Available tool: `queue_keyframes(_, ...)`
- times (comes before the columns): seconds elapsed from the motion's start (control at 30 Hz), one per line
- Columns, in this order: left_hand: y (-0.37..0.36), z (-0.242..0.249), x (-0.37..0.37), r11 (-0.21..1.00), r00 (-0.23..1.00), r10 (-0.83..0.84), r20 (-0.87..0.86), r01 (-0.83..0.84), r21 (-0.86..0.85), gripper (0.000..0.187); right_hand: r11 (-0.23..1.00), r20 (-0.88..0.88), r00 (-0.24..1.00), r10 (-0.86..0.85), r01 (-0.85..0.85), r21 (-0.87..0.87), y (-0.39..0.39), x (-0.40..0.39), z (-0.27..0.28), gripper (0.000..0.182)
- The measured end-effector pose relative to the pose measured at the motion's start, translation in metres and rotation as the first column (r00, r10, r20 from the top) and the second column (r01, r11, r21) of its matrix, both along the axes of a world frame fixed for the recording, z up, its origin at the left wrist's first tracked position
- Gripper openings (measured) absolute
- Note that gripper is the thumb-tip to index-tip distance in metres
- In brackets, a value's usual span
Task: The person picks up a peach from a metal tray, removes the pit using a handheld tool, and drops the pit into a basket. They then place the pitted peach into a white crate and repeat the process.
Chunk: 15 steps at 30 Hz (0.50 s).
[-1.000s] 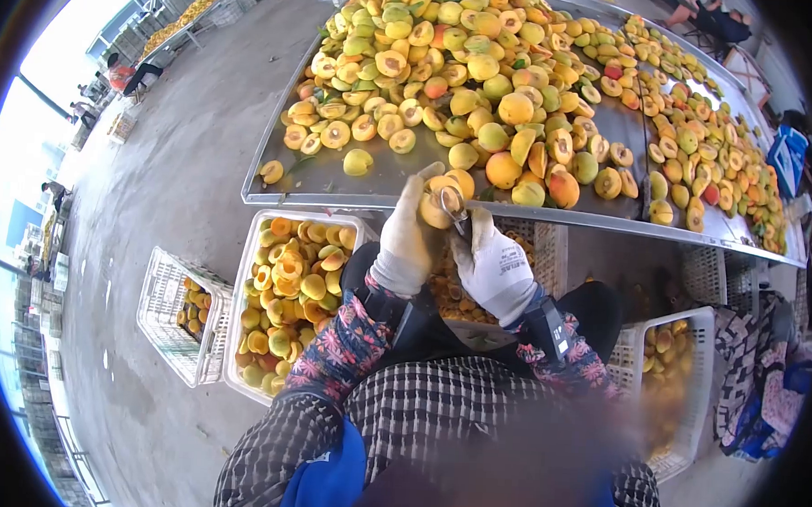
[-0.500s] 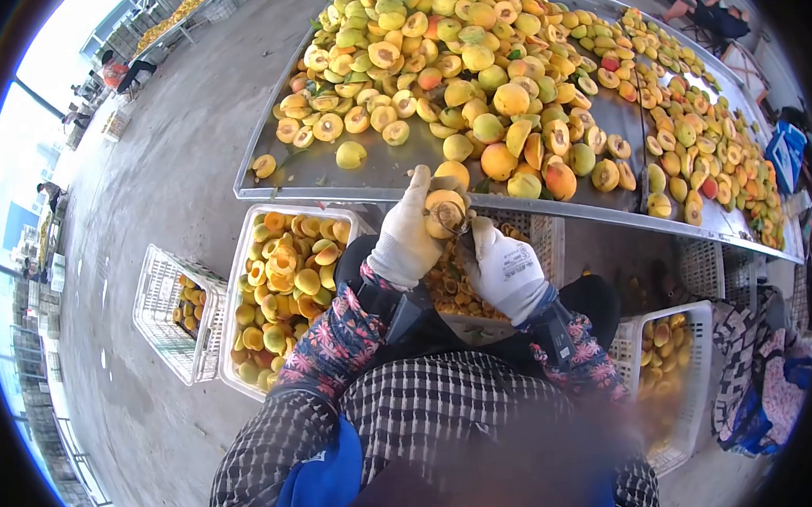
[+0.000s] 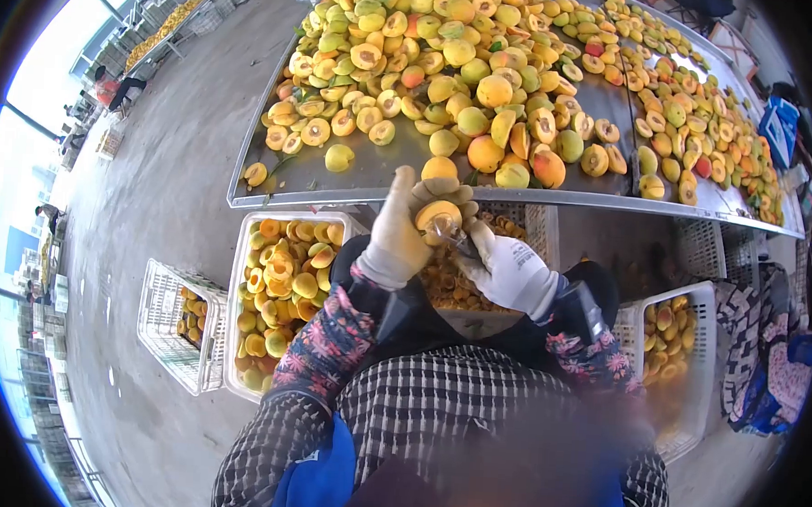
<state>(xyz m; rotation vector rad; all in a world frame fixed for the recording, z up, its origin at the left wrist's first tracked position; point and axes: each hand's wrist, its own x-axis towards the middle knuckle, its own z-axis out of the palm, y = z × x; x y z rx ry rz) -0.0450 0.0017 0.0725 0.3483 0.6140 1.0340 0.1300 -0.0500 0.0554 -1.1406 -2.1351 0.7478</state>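
Note:
My left hand (image 3: 401,235), in a white glove with a soiled palm, is closed around a halved yellow peach (image 3: 436,215) with its cut face up. In my right hand (image 3: 512,272), also gloved in white, is a small metal pitting tool (image 3: 461,243); the fingers hide most of it. Its tip is at the middle of the cut face, partly covering the pit area. Both hands are just in front of the metal table (image 3: 323,192), above a crate (image 3: 542,237) of small brownish pieces that I cannot make out clearly.
Heaped peach halves (image 3: 450,70) lie on the table, with more to the right. A white crate (image 3: 235,293) of peach halves stands left of my knees, with another crate (image 3: 178,321) beyond it. A further crate (image 3: 702,357) is at right. People sit in the distance.
The peach half has tilted in my left hand, and the tool has moved over its centre. My right hand has shifted slightly. The whole view has moved a little.

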Motion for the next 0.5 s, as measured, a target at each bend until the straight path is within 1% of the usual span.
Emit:
queue_keyframes(0.03,0.0,-0.014,0.002,0.997,0.997,0.033,-0.066,-0.029,0.066,0.053,0.999,0.087,0.996,-0.037,0.037,0.007,0.0,-0.005,-0.002,0.044)
queue_keyframes(0.07,0.001,-0.022,0.003,0.989,0.989,0.07,-0.127,-0.052,0.139,0.054,0.998,0.058,0.997,-0.056,0.058,-0.033,-0.002,-0.009,-0.003,0.043)
queue_keyframes(0.1,0.001,-0.02,0.004,0.994,0.98,0.083,-0.179,-0.068,0.09,0.053,0.994,0.031,0.997,-0.076,0.078,-0.075,-0.006,-0.014,-0.005,0.042)
queue_keyframes(0.13,0.002,-0.022,0.005,0.989,0.977,0.102,-0.187,-0.079,0.127,0.053,0.988,0.003,0.995,-0.099,0.099,-0.12,-0.011,-0.017,-0.009,0.04)
queue_keyframes(0.17,0.001,-0.028,0.007,0.983,0.974,0.117,-0.196,-0.086,0.161,0.053,0.989,-0.179,0.982,-0.067,0.041,-0.145,-0.012,-0.019,-0.023,0.041)
queue_keyframes(0.23,-0.002,-0.031,0.012,0.968,0.964,0.158,-0.213,-0.109,0.224,0.053,0.996,-0.207,0.976,0.067,-0.078,-0.046,-0.009,-0.014,-0.037,0.039)
queue_keyframes(0.3,-0.006,-0.027,0.017,0.949,0.95,0.209,-0.232,-0.14,0.284,0.053,0.995,-0.238,0.968,0.076,-0.09,-0.049,-0.009,-0.013,-0.044,0.04)
queue_keyframes(0.37,-0.007,-0.02,0.02,0.969,0.957,0.164,-0.237,-0.112,0.22,0.052,0.987,-0.28,0.959,-0.05,0.004,-0.162,-0.015,-0.016,-0.046,0.044)
queue_keyframes(0.4,-0.006,-0.018,0.022,0.977,0.961,0.141,-0.24,-0.096,0.188,0.051,0.987,-0.242,0.969,-0.055,0.016,-0.163,-0.015,-0.014,-0.046,0.043)
queue_keyframes(0.47,0.003,-0.022,0.019,0.995,0.98,-0.002,-0.199,0.022,0.099,0.049,0.985,-0.164,0.984,-0.066,0.039,-0.165,-0.017,-0.009,-0.044,0.041)
queue_keyframes(0.5,0.005,-0.023,0.018,0.995,0.982,-0.07,-0.173,0.081,0.054,0.048,0.938,-0.348,0.933,-0.086,-0.042,-0.345,-0.019,-0.01,-0.038,0.039)
